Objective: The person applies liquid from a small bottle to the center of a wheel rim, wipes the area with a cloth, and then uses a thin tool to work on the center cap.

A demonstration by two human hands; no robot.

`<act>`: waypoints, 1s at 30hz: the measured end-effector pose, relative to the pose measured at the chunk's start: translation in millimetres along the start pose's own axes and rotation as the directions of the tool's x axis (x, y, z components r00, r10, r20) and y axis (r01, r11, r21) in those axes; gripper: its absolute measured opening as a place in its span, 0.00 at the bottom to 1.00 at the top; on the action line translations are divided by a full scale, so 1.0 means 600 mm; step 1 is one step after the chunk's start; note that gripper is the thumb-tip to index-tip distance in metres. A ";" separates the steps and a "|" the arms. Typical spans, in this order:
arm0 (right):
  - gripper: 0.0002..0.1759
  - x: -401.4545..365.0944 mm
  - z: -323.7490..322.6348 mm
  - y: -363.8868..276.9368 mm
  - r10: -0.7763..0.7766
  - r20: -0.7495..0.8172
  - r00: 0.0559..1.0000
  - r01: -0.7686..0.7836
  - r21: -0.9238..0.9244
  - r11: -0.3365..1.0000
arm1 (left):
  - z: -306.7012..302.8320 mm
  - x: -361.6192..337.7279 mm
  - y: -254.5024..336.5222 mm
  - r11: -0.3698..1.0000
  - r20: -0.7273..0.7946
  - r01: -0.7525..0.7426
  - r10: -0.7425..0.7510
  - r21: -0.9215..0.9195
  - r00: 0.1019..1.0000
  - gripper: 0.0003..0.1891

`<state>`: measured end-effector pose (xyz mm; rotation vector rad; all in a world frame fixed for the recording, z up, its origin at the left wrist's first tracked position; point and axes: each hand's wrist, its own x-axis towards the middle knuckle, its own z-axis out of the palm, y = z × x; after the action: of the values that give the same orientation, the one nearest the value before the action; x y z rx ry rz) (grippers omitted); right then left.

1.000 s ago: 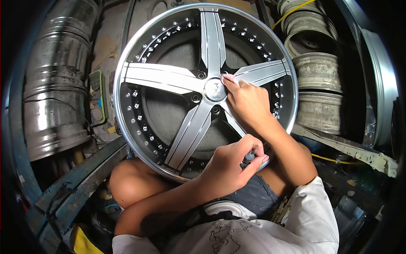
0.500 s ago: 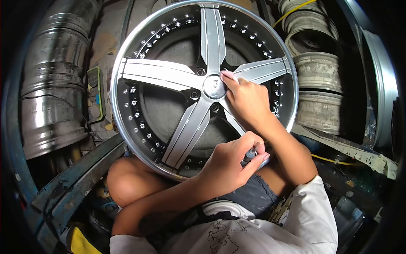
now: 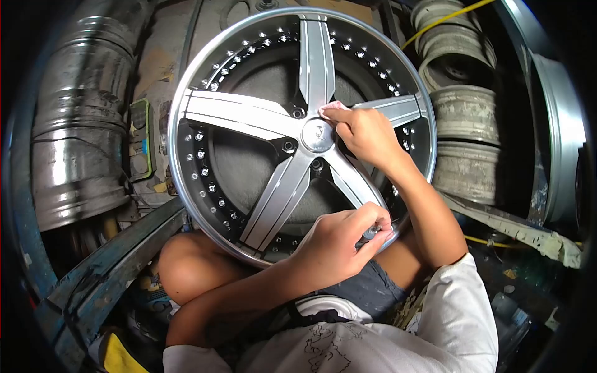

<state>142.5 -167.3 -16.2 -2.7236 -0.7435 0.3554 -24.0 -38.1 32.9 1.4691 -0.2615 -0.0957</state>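
A five-spoke wheel rim (image 3: 214,115) with a polished lip rests across my lap. Near its round centre cap (image 3: 318,135), my right hand (image 3: 367,133) pinches a small pinkish-white cloth (image 3: 333,107), pressed to the base of the upper spoke. My left hand (image 3: 339,242) is closed around a small, clear greyish syringe-like tool (image 3: 371,232) with a thin tip, above the rim's lower right edge. The fingers hide most of the tool.
Stacked bare metal rims (image 3: 78,124) stand at the left, beside a green-edged phone-like object (image 3: 140,140). More dusty rims (image 3: 466,112) are piled at the right, near a yellow cable (image 3: 444,20). A worn metal beam (image 3: 118,248) runs at lower left.
My right hand with the cloth has shifted slightly up, from beside the centre cap to the upper spoke's base. The rim sits slightly lower in view; my left hand keeps its grip.
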 end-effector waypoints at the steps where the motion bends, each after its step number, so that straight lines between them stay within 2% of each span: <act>1: 0.21 0.004 0.002 -0.001 -0.005 0.003 1.000 0.005 0.031 1.000 | -0.004 0.003 0.001 1.000 -0.003 0.007 -0.007 0.001 1.000 0.09; 5: 0.22 -0.003 0.010 0.013 0.030 0.013 0.999 -0.031 0.154 0.988 | -0.002 0.000 0.006 0.999 0.019 0.043 -0.043 -0.029 0.999 0.09; 9: 0.22 0.003 0.006 -0.020 0.100 0.051 0.994 -0.104 0.080 0.991 | 0.009 0.008 0.012 0.996 -0.005 -0.004 0.003 -0.089 1.000 0.08; 10: 0.22 -0.001 -0.002 -0.023 0.132 0.076 0.988 -0.139 0.093 0.986 | 0.007 0.013 0.015 0.998 0.015 -0.018 0.019 -0.058 1.000 0.08; 13: 0.23 0.001 0.013 -0.007 0.056 -0.026 0.998 -0.049 0.214 0.976 | 0.003 0.016 0.016 0.996 -0.025 -0.038 0.036 -0.079 0.999 0.08; 16: 0.23 -0.002 0.017 0.008 0.102 0.047 0.994 -0.111 0.286 0.952 | -0.003 0.010 0.014 0.997 -0.029 0.033 -0.035 -0.073 0.999 0.08; 21: 0.23 0.008 0.010 -0.013 0.119 0.112 0.987 -0.152 0.370 0.916 | 0.001 0.003 0.005 0.998 -0.007 0.011 -0.011 -0.059 1.000 0.09; 22: 0.23 0.006 0.005 -0.019 0.150 0.161 0.975 -0.202 0.376 0.904 | 0.005 0.005 0.004 0.998 0.002 0.005 -0.005 -0.063 1.000 0.09; 25: 0.24 -0.008 0.011 0.012 0.169 0.119 0.979 -0.203 0.406 0.891 | 0.000 0.010 0.011 0.997 0.016 -0.013 0.014 -0.071 1.000 0.09; 26: 0.24 -0.006 0.034 0.030 0.181 0.118 0.976 -0.216 0.467 0.857 | -0.003 0.012 0.014 0.997 0.013 -0.017 0.018 -0.073 1.000 0.10; 29: 0.24 0.007 0.016 -0.005 0.179 0.154 0.972 -0.227 0.394 0.891 | -0.001 0.011 0.012 0.995 0.019 0.019 -0.017 -0.100 1.000 0.10; 30: 0.24 0.005 -0.006 -0.017 0.250 0.254 0.934 -0.331 0.358 0.873 | 0.001 0.009 0.010 0.993 0.052 0.056 -0.051 -0.104 0.997 0.09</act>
<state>141.4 -158.0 -9.9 -2.4246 -0.2552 0.7703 -19.5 -39.5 39.5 1.3705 -0.2538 -0.1867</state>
